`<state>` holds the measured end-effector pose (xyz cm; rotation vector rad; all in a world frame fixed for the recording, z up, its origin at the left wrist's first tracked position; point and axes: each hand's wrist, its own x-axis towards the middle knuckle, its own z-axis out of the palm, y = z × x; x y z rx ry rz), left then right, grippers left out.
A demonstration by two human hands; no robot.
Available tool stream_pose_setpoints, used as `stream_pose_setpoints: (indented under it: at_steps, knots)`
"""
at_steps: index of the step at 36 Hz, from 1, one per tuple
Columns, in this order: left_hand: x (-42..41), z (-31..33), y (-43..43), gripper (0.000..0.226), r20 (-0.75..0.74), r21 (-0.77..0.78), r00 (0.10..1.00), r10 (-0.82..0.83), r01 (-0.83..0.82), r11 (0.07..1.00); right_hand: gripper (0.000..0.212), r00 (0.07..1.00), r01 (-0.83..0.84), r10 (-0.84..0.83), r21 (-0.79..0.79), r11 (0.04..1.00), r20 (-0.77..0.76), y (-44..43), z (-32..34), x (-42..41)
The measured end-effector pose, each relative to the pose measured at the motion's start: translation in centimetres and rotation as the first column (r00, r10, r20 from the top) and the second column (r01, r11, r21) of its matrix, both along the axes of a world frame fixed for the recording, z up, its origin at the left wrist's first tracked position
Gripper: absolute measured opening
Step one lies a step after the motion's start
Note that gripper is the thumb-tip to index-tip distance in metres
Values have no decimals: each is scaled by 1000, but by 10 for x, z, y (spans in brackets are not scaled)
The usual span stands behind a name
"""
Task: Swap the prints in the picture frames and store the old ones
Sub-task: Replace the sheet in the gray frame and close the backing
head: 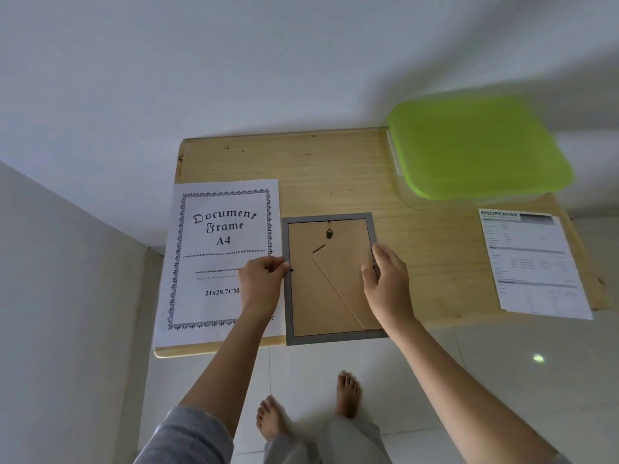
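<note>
A grey picture frame [328, 338] lies face down on the wooden table [335, 169], its brown backing board and folded stand showing. My left hand [263, 283] pinches at the small clip on the frame's left edge. My right hand [385, 283] grips the frame's right edge, fingers curled over the rim near the right clip. A white "Document Frame A4" print [217, 236] lies flat to the left of the frame, partly under my left hand. A white "Specification" sheet [532, 262] lies at the table's right edge.
A clear storage box with a green lid [475, 145] stands at the back right of the table. The table's front edge runs just below the frame, which overhangs it slightly. My bare feet stand on the white tiled floor [502, 380] below. A white wall is behind.
</note>
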<state>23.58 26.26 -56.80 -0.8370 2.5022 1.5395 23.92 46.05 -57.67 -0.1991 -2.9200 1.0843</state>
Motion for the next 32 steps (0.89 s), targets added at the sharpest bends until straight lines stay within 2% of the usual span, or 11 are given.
stream_pose_setpoints:
  at_steps: [5, 8, 12, 17, 21, 26, 32]
  knots:
    - [6, -4, 6, 19, -14, -87, 1000, 7, -8, 996, 42, 996, 84, -84, -46, 995, 1, -6, -6, 22]
    - [9, -3, 10, 22, -11, -117, 1000, 10, -11, 993, 41, 971, 238, -234, -206, 949, 44, -5, -2, 17]
    - [10, -3, 12, 23, -10, -120, 1000, 22, -23, 992, 44, 924, 382, -339, -451, 807, 175, 1, 7, 10]
    - [10, -5, 10, 21, -9, -71, 999, 37, -37, 997, 45, 919, 393, -272, -609, 689, 285, 15, 14, 10]
    - [9, -2, 9, 21, -9, -21, 999, 42, -43, 999, 45, 924, 367, -168, -670, 645, 344, 24, 20, 14]
    - [12, -2, 8, 20, -2, 27, 1000, 30, -30, 999, 48, 921, 332, -54, -704, 628, 387, 23, 28, 21]
    - [12, 6, 7, 21, 12, -33, 997, -80, 80, 996, 45, 942, 300, -72, -721, 625, 329, 15, 45, 18]
